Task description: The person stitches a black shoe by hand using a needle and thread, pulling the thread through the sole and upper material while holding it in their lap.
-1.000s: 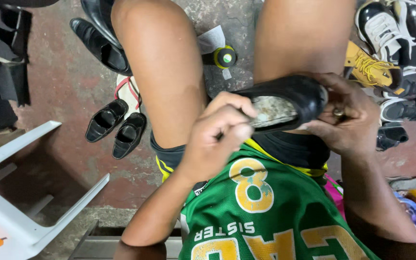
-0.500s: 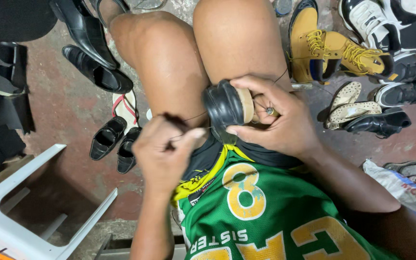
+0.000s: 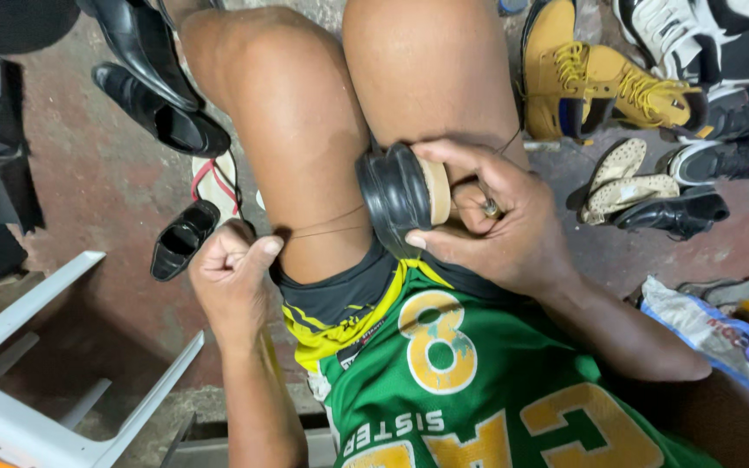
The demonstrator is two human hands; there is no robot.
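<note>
My right hand (image 3: pixel 500 225) grips a black shoe (image 3: pixel 396 198) pressed between my bare thighs, its tan sole edge facing right. A thin thread (image 3: pixel 327 224) runs taut from the shoe across my left thigh to my left hand (image 3: pixel 231 273). That hand is a closed fist pulling the thread out to the left, beside my knee. A small metal tool shows between the fingers of my right hand. I wear a green jersey (image 3: pixel 470 381) with yellow figures.
Black dress shoes (image 3: pixel 153 82) and a small black shoe (image 3: pixel 181 240) lie on the reddish floor at left. Yellow boots (image 3: pixel 600 82), sneakers and more shoes crowd the upper right. A white plastic stool (image 3: pixel 45 364) lies at lower left, bags at lower right.
The shoe has turned from lying across my lap to standing between my thighs. My left hand has left the shoe and drawn the thread out to the left.
</note>
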